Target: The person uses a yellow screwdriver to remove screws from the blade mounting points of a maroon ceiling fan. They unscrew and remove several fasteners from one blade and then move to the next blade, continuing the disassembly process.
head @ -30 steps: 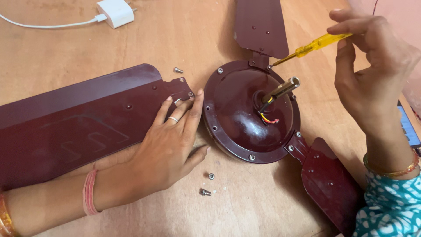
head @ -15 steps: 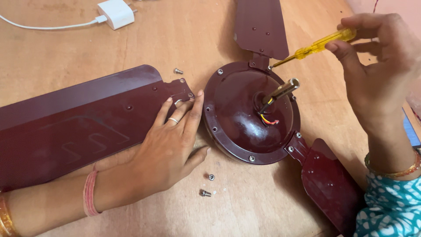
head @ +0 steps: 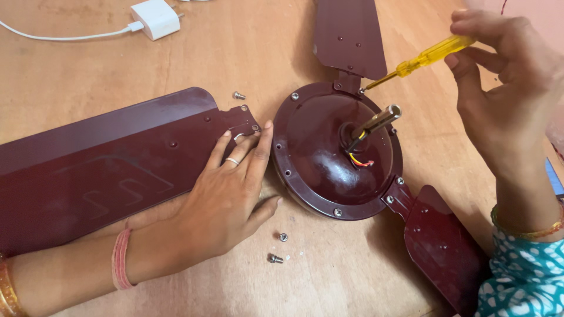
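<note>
— On the worktop [head: 176,58], where do we stand?
— Our left hand [head: 226,194] lies flat, fingers spread, on the loose blade [head: 106,170] beside the hub [head: 338,152]. Our right hand [head: 508,100], gripping the screwdriver [head: 420,61], has shifted; its tip stays on the far blade's screw [head: 361,91].

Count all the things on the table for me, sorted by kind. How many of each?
Maroon metal fan blades: 3
Round maroon fan motor: 1
Loose small silver screws: 3
Yellow-handled screwdriver, in the right hand: 1
White plug charger with cable: 1
Total: 9
The left hand rests on one blade.
</note>
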